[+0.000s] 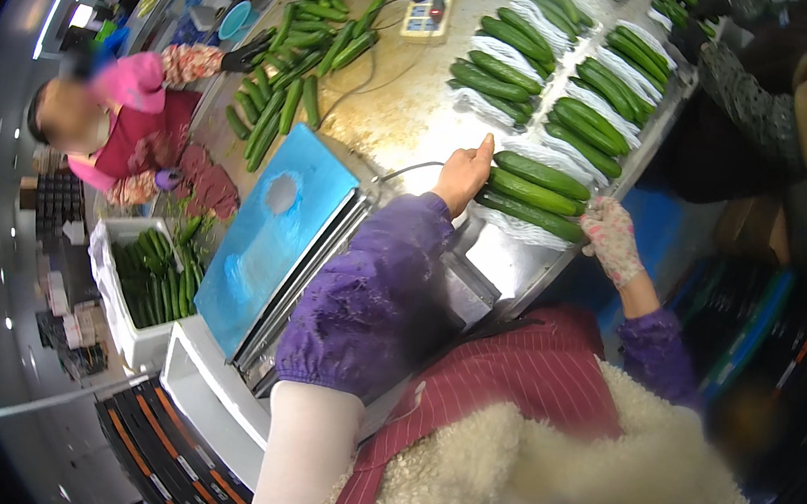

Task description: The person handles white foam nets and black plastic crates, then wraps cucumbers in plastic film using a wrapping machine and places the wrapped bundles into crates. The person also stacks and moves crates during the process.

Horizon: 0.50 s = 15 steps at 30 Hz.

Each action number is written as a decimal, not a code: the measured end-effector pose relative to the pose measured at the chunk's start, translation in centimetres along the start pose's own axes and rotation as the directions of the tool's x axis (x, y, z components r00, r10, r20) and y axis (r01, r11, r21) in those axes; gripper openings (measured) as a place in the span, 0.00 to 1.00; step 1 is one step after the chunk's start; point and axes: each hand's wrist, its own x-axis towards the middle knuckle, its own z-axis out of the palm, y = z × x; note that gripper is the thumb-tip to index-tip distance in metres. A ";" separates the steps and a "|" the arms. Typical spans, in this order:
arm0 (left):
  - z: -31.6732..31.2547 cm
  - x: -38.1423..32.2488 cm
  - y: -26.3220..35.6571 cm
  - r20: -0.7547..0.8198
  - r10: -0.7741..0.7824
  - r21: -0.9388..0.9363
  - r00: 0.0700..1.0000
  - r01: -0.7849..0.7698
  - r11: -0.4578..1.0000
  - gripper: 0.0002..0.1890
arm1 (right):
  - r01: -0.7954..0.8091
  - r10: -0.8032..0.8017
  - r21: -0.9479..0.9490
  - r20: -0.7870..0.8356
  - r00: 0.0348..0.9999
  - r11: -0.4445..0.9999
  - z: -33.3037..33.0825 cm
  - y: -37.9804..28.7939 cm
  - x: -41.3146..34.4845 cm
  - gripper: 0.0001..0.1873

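Note:
Three green cucumbers (535, 198) lie side by side on white foam netting at the near end of the metal table. My bare left hand (466, 173) is against their left ends, with one finger pointing away from me. At their right ends is my right hand (610, 240), in a pale floral glove, its fingers curled in. Both hands appear to grip this bundle from its two sides; the fingertips are partly hidden. Beyond it, two rows of similar cucumber bundles (514, 39) rest on white netting.
A blue-topped machine (277, 236) stands left of my arm. Loose cucumbers (300, 50) lie farther back, near a power strip (428, 9) with a cable. A co-worker (133, 113) reaches to them. A foam box (144, 273) holds cucumbers. Another person's sleeve (741, 89) is at the right.

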 end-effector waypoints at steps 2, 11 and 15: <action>-3.1 -1.4 1.6 0.035 0.032 -0.073 0.999 -0.029 0.997 0.39 | 0.149 -0.147 -0.078 0.039 0.988 0.986 0.4 -2.9 -0.6 0.11; -23.2 -12.8 -1.5 -0.361 -0.009 -0.294 0.932 -0.105 0.950 0.40 | 0.532 -0.463 -0.059 0.420 0.781 0.844 15.2 -15.3 -1.0 0.15; -30.4 -18.9 -7.5 -0.462 -0.176 -0.429 0.869 -0.045 0.902 0.40 | 0.474 -0.267 -0.154 0.659 0.703 0.867 25.8 -18.1 -1.4 0.16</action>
